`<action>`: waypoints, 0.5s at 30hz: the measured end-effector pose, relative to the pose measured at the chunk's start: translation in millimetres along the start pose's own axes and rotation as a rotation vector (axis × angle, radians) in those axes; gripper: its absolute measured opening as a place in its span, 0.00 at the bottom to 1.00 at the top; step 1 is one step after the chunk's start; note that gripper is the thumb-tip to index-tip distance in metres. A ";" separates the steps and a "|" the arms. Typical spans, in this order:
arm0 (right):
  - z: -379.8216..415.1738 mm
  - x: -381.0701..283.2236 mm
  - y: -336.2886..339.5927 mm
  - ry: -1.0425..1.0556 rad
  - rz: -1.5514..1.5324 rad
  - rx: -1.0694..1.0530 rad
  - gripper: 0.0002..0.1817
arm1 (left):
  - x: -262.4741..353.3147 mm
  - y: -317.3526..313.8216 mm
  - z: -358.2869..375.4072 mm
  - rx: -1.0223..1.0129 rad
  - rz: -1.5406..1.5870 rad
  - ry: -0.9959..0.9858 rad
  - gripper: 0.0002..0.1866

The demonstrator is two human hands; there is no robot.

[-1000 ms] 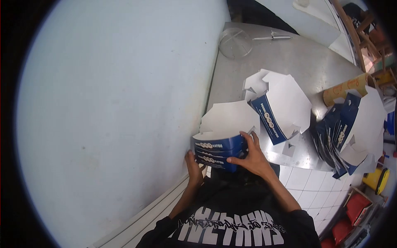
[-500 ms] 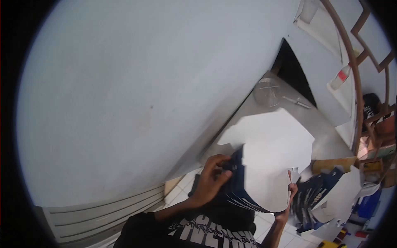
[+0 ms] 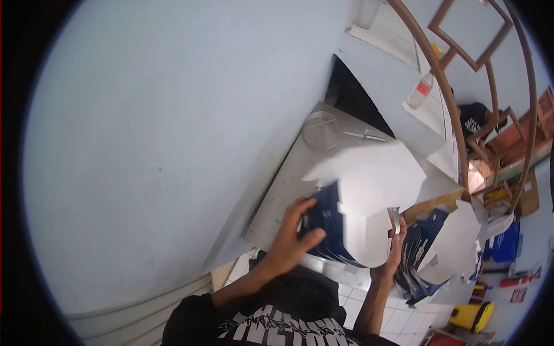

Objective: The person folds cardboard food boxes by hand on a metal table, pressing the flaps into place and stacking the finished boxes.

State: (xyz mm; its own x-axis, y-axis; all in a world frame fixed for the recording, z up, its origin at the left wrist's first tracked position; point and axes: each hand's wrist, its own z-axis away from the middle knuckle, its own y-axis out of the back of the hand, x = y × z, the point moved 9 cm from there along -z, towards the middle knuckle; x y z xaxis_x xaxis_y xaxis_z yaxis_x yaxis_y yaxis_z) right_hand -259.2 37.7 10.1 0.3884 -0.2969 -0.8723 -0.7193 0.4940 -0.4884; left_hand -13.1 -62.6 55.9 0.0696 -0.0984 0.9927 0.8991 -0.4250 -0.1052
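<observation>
A partly folded cardboard box (image 3: pixel 369 179), dark blue outside and white inside, is held up over the grey table's near end, its white flaps spread away from me. My left hand (image 3: pixel 291 236) is closed on its dark blue left side, thumb in front and fingers behind. On the opposite side my right hand (image 3: pixel 393 251) grips the box near a cut-out in the white wall; some of its fingers are hidden. Right of that hand lies a pile of similar blue-and-white boxes (image 3: pixel 430 248), overlapping one another.
On the grey table (image 3: pixel 277 196) stand a round clear container (image 3: pixel 321 130) and a slim light-coloured tool (image 3: pixel 365 136). A plain wall (image 3: pixel 144 144) borders the left. A bottle (image 3: pixel 421 91) stands on a ledge. Behind curved brown bars, another person (image 3: pixel 474 118) is visible.
The view has swung right, so the table appears farther left. The box looks more upright, its blue side turned more toward me. Both hands still hold it.
</observation>
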 end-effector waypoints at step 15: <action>12.8 -93.6 -102.2 0.265 0.810 -0.265 0.20 | -150.3 10.4 -15.9 -0.272 1.151 0.591 0.33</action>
State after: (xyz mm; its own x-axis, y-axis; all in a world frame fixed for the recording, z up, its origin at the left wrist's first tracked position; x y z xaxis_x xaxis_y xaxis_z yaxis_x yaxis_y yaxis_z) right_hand -214.7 25.5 141.4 -0.4193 -0.1339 -0.8979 -0.8375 0.4389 0.3256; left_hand -21.0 -66.5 -95.3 0.4707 -0.8675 0.1609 0.3335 0.0061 -0.9427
